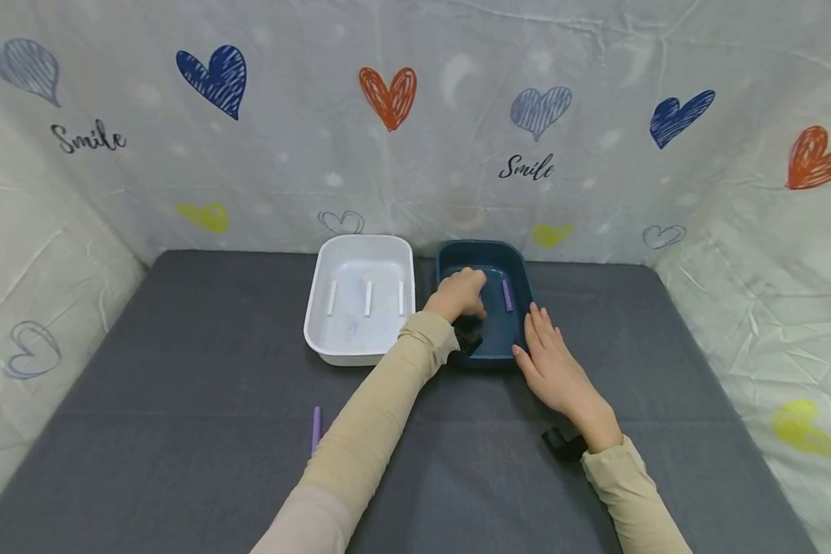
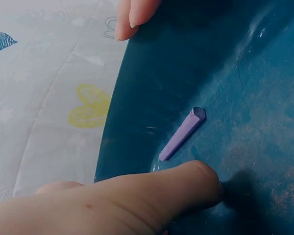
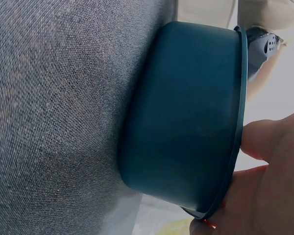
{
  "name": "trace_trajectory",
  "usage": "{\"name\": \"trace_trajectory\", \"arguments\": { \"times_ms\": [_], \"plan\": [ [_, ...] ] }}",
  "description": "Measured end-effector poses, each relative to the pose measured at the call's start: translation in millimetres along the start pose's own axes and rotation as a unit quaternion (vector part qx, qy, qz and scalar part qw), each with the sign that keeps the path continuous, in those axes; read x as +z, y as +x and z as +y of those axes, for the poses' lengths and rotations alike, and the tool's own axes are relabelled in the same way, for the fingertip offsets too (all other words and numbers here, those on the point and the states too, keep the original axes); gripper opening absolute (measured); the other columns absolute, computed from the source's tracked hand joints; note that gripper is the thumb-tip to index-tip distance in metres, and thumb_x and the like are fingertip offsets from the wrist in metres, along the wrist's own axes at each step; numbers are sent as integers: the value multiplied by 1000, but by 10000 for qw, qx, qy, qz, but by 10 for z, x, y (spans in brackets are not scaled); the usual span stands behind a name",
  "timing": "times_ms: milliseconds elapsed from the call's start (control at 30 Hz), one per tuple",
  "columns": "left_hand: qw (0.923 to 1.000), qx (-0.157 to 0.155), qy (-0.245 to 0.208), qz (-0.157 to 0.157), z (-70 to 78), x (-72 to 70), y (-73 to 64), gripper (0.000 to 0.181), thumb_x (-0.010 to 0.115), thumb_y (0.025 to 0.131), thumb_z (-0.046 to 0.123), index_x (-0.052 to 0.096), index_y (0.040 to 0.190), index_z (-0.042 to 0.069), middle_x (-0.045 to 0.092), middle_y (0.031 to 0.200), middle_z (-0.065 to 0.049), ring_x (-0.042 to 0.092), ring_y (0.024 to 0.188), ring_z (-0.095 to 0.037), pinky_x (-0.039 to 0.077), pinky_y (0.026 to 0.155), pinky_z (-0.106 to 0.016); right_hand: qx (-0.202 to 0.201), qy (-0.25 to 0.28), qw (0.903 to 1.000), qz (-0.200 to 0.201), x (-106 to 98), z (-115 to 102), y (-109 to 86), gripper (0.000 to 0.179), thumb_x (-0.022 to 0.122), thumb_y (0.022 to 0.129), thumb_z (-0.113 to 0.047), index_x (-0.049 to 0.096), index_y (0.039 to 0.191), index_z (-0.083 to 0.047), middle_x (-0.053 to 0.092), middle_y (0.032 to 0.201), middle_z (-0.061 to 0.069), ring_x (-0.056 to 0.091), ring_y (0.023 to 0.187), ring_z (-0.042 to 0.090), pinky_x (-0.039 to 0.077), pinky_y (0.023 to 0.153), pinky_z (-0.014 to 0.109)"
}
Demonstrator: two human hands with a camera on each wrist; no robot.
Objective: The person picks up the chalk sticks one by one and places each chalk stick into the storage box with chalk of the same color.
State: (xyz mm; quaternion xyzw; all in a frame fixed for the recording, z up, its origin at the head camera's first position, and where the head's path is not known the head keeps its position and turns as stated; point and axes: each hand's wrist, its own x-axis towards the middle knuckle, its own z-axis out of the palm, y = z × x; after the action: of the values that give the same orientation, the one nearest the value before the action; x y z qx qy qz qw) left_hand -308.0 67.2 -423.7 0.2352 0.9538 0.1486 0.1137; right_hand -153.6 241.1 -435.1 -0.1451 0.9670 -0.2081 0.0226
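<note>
Right hand [image 1: 559, 375] touches teal tray [image 1: 502, 335] on grey cloth [image 1: 180, 369], heart-printed drape [image 1: 298, 161] behind.

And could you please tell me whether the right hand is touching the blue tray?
Touching: the right wrist view shows the right hand against the blue tray at its rim.

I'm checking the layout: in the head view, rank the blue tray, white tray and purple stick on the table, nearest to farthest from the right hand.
1. Blue tray: touching the right hand, on its left.
2. White tray: farther left, beyond the blue tray.
3. Purple stick: farthest left, on the table beside the left sleeve.
</note>
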Motion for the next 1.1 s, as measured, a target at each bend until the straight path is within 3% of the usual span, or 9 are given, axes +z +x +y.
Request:
{"name": "trace_trajectory", "arguments": {
  "times_ms": [433,833,1100],
  "plan": [
    [10000,16,-23,-3,2,16,19,32,83,81,24,64,103,10,60,99,-5,57,89,-20,51,78,-36,6,20,10000,-1,8,1,-6,68,33,109,-38,13,155,8,-2,165,15,-5,151,29,9,119,55],
    [10000,38,-11,-26,23,-22,16,42,83,81,24,65,115,8,62,108,-7,59,96,-21,52,82,-38,47,0,10000,-18,-21,-14,-2,69,32,109,-39,12,155,7,-4,166,13,-6,151,28,8,119,54],
    [9991,-57,-345,-239,39,-35,-13,52,82,82,21,61,127,6,58,124,-13,57,103,-23,51,86,-37,19,24,10000,28,-11,-5,-6,68,34,109,-38,13,155,8,-1,165,16,-4,151,30,9,119,56]
  ]
}}
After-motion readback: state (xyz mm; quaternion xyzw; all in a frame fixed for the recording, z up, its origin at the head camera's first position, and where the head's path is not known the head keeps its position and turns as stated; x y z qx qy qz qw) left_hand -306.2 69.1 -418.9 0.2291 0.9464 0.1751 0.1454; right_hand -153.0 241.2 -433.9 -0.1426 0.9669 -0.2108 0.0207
